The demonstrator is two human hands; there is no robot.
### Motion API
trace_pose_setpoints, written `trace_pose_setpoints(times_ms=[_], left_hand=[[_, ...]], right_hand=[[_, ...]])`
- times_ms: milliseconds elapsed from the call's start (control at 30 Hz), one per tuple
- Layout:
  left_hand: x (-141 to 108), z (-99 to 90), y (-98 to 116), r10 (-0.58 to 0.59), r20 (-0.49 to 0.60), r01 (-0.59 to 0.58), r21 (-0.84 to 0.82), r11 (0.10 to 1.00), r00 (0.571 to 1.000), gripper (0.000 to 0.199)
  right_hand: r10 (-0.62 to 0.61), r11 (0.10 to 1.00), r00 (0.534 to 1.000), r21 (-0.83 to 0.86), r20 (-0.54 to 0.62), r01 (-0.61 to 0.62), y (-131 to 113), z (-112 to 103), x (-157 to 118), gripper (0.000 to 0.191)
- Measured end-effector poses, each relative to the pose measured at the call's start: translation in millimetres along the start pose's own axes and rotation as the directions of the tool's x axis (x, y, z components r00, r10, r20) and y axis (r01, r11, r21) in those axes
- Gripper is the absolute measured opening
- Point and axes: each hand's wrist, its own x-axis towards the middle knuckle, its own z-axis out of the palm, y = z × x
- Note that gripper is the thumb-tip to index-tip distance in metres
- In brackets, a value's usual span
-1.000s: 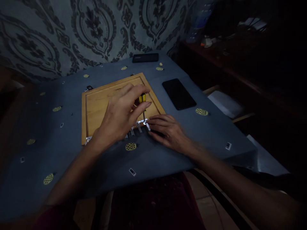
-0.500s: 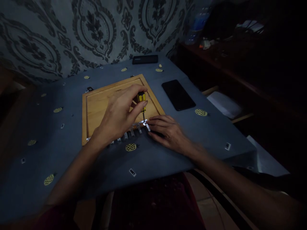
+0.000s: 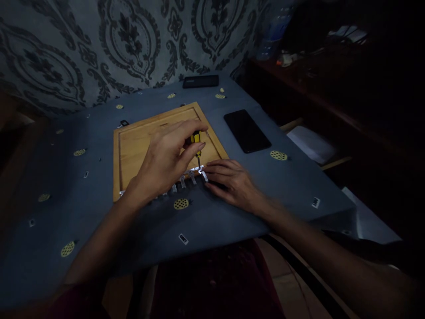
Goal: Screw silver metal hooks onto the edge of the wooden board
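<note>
My left hand (image 3: 162,155) is closed around the yellow and black handle of a screwdriver (image 3: 198,138). The screwdriver stands nearly upright, its tip at the right end of a shiny metal hook rail (image 3: 195,170). This rail runs along the near edge of a wooden board (image 3: 142,141) with a raised rim, and several hooks stick out toward me. My left wrist covers part of the rail. Beside the rail's right end, my right hand (image 3: 232,181) lies low with its fingers stretched out, their tips touching the end hook (image 3: 205,176). Its thumb is hidden.
A black phone (image 3: 247,131) lies right of the board on the blue tablecloth (image 3: 219,230). Another dark phone-like object (image 3: 201,81) rests near the wall. Small black hangers (image 3: 124,123) show at the board's far edge. A plastic bottle (image 3: 274,35) stands on a dark side surface.
My left fingers have shifted slightly on the screwdriver handle, with the index finger reaching a little farther right over its top. My right hand and the board stay in place.
</note>
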Motion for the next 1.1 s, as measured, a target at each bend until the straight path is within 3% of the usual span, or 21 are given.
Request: trace_pose_setpoints(times_ms=[433, 667, 900, 1100], left_hand=[[-1, 1.8, 3, 0.018, -0.031, -0.020, -0.056, 0.998, 0.999, 0.020], [0, -3.4, -2, 0.020, 0.026, -0.018, -0.075, 0.997, 0.999, 0.025], [1, -8.1, 1, -0.073, -0.122, 0.061, -0.094, 0.994, 0.990, 0.019], [1, -5.8, 0, -0.038, -0.101, 0.041, 0.022, 0.999, 0.994, 0.015]], right_hand=[[-0.012, 1.000, 1.000, -0.012, -0.006, 0.012, -2, -1, 1, 0.020], [-0.028, 0.999, 1.000, -0.041, -0.012, 0.028, -2, -1, 0, 0.019], [-0.033, 0.999, 0.999, -0.040, -0.027, 0.031, -2, -1, 1, 0.018], [-0.030, 0.999, 0.999, -0.018, -0.021, 0.030, -1, -1, 1, 0.019]])
